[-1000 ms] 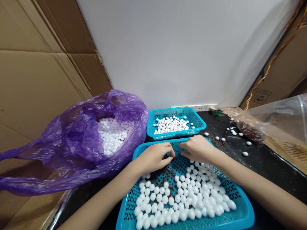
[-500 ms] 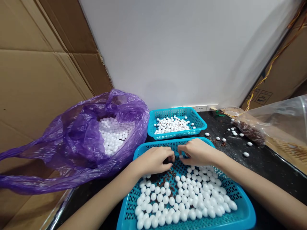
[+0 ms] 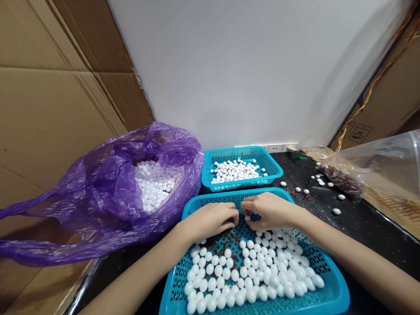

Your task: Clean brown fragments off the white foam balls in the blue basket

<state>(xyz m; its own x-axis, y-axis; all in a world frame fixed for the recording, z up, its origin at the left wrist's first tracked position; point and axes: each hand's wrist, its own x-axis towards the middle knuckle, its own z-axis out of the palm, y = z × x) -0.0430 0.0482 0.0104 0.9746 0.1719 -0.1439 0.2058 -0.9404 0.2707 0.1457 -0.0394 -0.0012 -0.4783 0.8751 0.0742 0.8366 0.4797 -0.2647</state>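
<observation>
So, how's the right hand [image 3: 271, 211]?

Its grip is curled close around a white ball [image 3: 247, 217], though I can't tell if it's pinched.

And the left hand [image 3: 210, 219]?

Curled too, just beside it, its hold hidden. Both work low inside the blue basket [image 3: 203, 197], near brown bits [image 3: 229, 240]. Staying close to the mesh [image 3: 179, 280] suits such small things.

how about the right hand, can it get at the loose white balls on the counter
Probably yes: the right hand is over the blue basket, and only its low rim lies between it and the loose white balls on the black counter.
</observation>
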